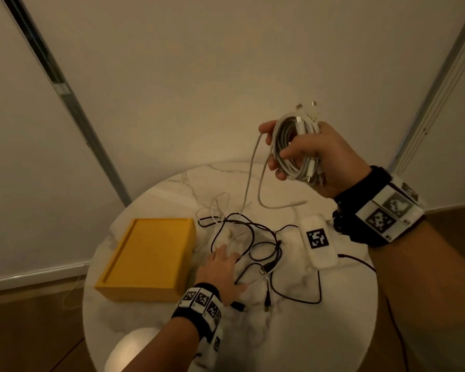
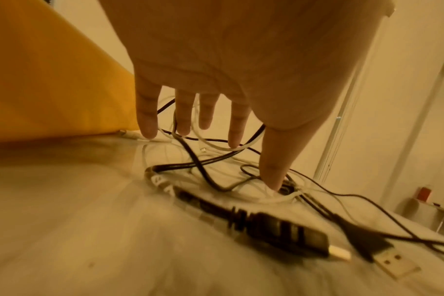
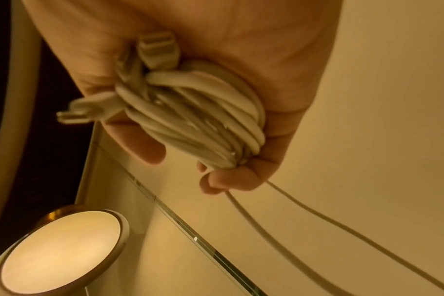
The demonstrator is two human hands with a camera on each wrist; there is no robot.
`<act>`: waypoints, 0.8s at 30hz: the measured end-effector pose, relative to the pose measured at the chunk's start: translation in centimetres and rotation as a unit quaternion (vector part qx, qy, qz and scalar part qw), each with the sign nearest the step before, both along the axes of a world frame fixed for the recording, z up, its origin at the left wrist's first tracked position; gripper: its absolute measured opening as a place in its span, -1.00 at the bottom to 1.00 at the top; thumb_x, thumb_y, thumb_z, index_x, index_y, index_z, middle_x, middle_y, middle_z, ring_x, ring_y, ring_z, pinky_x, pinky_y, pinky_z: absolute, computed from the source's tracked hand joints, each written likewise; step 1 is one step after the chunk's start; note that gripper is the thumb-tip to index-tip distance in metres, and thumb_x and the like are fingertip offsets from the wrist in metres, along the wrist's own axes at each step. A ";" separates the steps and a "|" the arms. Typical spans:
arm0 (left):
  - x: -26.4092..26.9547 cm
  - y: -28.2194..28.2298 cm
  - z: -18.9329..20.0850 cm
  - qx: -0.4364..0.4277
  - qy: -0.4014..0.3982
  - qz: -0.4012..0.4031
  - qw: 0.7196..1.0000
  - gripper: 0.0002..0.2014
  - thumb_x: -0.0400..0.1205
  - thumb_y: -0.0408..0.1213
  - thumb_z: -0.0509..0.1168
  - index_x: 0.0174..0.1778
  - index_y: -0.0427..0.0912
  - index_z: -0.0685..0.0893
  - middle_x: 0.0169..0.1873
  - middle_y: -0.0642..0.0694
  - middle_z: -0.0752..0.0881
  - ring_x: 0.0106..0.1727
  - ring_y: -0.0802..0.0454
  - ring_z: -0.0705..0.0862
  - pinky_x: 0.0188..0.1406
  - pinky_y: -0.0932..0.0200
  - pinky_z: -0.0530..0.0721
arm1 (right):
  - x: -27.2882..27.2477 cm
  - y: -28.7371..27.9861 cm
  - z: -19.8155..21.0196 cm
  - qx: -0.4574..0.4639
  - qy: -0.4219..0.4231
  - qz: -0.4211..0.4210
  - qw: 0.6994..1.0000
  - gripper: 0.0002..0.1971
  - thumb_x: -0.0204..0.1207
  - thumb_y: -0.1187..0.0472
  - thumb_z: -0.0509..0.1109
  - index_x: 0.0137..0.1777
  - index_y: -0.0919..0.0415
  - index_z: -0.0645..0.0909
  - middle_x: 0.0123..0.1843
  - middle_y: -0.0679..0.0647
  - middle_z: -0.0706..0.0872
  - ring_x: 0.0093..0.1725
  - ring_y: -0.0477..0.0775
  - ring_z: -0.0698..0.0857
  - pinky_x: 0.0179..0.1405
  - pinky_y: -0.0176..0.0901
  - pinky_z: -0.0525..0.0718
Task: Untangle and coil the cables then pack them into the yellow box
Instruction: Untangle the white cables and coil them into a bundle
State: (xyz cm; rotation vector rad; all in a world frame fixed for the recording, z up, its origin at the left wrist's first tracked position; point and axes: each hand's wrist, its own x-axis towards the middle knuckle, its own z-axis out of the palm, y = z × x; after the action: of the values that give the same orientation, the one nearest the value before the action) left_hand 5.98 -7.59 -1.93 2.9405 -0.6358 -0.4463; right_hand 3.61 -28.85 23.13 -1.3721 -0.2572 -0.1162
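My right hand (image 1: 304, 154) is raised above the table's far side and grips a coil of white cables (image 1: 293, 146), seen close in the right wrist view as white cable loops (image 3: 203, 120) with plugs sticking out. One white strand (image 1: 250, 178) hangs from it down to the table. My left hand (image 1: 223, 272) lies flat with straight, spread fingers (image 2: 147, 120) on a tangle of black and thin white cables (image 1: 255, 242), just right of the yellow box (image 1: 148, 259). A black USB plug (image 2: 287, 232) lies near the wrist.
The round white marble table (image 1: 279, 331) holds a white tagged block (image 1: 317, 240) at the right. A black cable (image 1: 360, 261) runs off the right edge. A round glowing lamp (image 3: 61, 250) stands below the table edge. Walls close in behind.
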 end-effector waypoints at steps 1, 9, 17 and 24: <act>0.0 0.1 0.4 -0.009 0.016 0.008 1.000 -0.27 0.56 0.24 0.31 0.62 0.17 0.24 0.74 -0.01 -0.02 0.68 -0.13 0.20 0.56 -0.22 0.41 | -0.1 0.0 0.7 0.013 -0.014 -0.008 1.000 -0.54 0.25 0.44 0.29 0.18 0.40 0.68 -0.03 0.23 0.61 -0.24 0.24 0.69 -0.37 -0.04 0.62; -0.8 0.2 8.5 -0.182 -0.197 0.080 0.960 -0.74 0.62 0.28 0.20 -0.07 0.19 0.56 -0.03 0.17 0.72 -0.11 0.15 0.64 0.09 0.02 0.62 | -0.9 1.2 3.6 -0.031 -0.035 0.022 0.999 -0.56 0.24 0.44 0.29 0.16 0.41 0.69 -0.03 0.29 0.60 -0.25 0.27 0.68 -0.35 -0.03 0.61; 2.5 -0.9 10.9 -0.229 -0.134 0.014 0.964 -0.49 0.62 0.30 0.18 0.45 0.20 0.42 0.42 0.03 0.55 0.43 -0.05 0.50 0.35 -0.15 0.57 | -1.7 3.3 6.0 -0.059 -0.061 0.072 0.994 -0.54 0.25 0.44 0.28 0.19 0.43 0.66 0.01 0.31 0.56 -0.24 0.30 0.65 -0.38 -0.03 0.60; 2.1 -0.8 9.2 -0.325 -0.077 0.011 0.942 -0.66 0.66 0.03 0.32 0.34 0.09 0.52 0.29 0.13 0.62 0.31 0.12 0.57 0.26 0.20 0.53 | -2.2 1.8 7.0 -0.004 -0.173 -0.099 0.980 -0.48 0.11 0.34 0.41 0.15 0.38 0.65 -0.03 0.30 0.52 -0.17 0.35 0.56 -0.33 0.00 0.60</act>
State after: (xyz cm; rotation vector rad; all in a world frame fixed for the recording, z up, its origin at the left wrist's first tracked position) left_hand 8.09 -8.39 7.30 2.3538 -0.6157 0.0111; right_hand 1.44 -27.02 30.10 -1.3801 -0.4112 -0.5236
